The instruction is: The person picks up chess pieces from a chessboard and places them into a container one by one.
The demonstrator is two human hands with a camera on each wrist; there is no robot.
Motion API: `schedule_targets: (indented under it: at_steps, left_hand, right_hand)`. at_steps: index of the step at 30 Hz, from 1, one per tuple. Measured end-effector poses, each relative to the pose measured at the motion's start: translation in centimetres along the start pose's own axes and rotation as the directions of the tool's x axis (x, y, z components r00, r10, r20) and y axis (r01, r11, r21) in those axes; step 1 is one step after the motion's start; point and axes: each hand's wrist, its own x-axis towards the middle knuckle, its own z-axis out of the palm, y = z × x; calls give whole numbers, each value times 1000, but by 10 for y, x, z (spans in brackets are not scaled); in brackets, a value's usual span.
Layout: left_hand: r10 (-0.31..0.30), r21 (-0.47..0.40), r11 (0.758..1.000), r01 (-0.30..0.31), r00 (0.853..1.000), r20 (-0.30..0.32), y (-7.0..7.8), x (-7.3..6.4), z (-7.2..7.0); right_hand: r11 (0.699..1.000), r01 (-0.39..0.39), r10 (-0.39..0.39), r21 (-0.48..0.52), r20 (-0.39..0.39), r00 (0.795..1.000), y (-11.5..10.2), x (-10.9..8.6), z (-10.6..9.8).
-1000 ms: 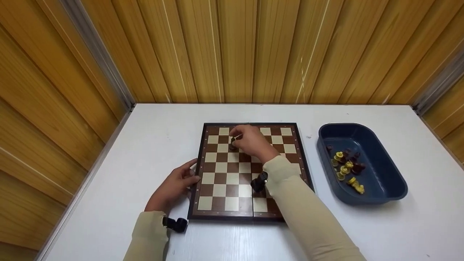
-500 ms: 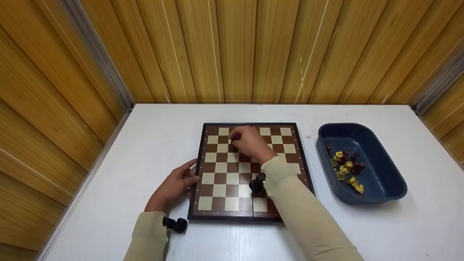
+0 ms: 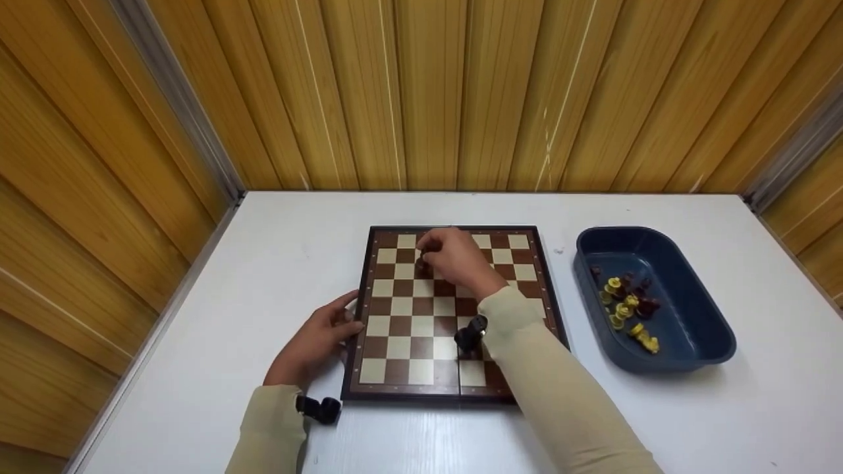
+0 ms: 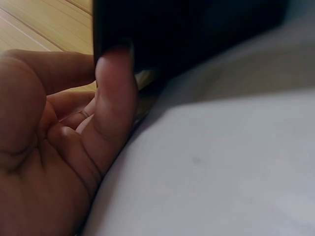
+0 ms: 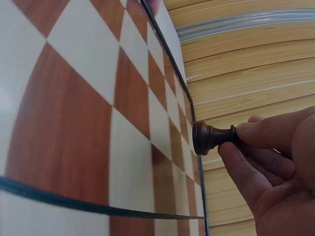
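Observation:
My right hand is over the far left part of the chessboard. Thumb and fingers pinch a dark brown chess piece by its upper end, so its top is hidden. In the right wrist view its round base points at the board; whether it touches a square I cannot tell. At the board's left edge rests my left hand, its thumb tip on the rim and its fingers along the side. The left wrist view shows a fingertip against the board's dark side.
Right of the board stands a blue plastic tub holding several loose chess pieces, dark brown and yellow. Both board and tub sit on a white table. Wood-patterned walls rise behind the table and at its sides.
The right hand stays over nearly the same squares, and its fingers shift slightly around the chess piece. The left hand keeps its place at the board's edge. The head view tilts a little.

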Motion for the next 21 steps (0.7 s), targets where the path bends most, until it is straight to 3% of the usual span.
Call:
schedule_targets:
  at_steps: [10,16,21]
  left_hand:
    - [15,24,1000,-15,1000,14,-3,6,-5]
    - [0,21,1000,0,1000,-16,-3,5,-8]
    - [6,26,1000,-6,1000,-15,-3,5,-10]
  right_hand:
    - [999,-7,8,45,-22,1000,7,-4,-8]
    - [999,10,-9,41,-26,1000,11,-5,-15]
    - [999,-23,25,35,-37,999,14,-8,-25]
